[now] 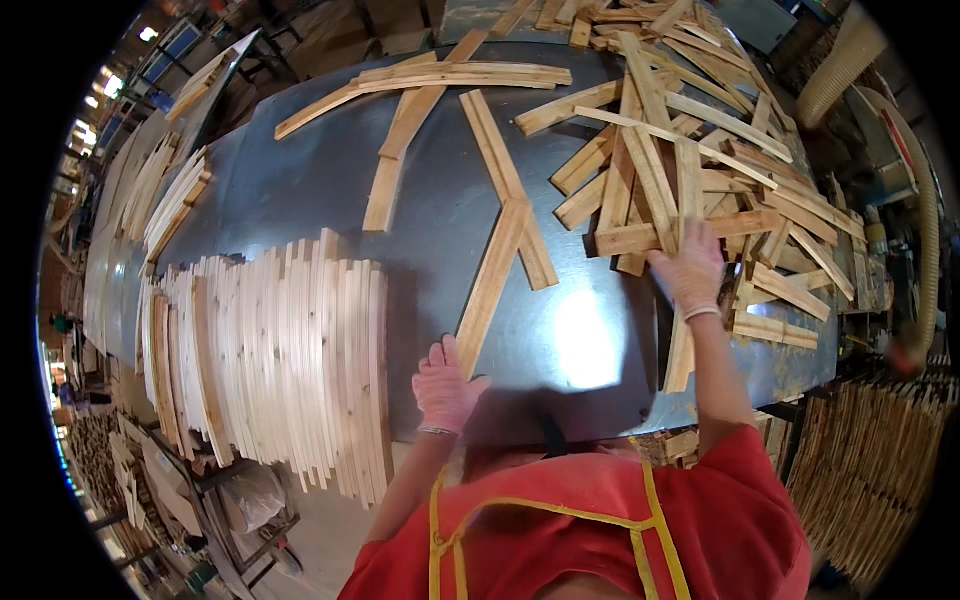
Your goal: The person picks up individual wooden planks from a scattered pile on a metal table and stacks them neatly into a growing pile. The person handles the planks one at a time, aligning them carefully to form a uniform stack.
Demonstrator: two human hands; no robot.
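Observation:
My left hand (447,390), in a pale pinkish glove, is at the near end of a wooden slat (490,270). Its thumb and fingers lie on either side of that end. The slat's far end rests across another wooden slat (498,150) on the dark metal tabletop (430,260). My right hand (692,275), gloved the same way, reaches into a jumbled pile of wooden slats (650,130) at the right. Its fingers are bent over a lengthwise slat (679,355), beside a crosswise slat (627,240); the palm hides part of the grip.
Light slats stand in a tight row (290,350) along the table's left side. Several loose slats (465,75) lie crossed at the far side. A stack of thin wood strips (870,470) is at the lower right, and a ribbed hose (840,65) hangs at the far right.

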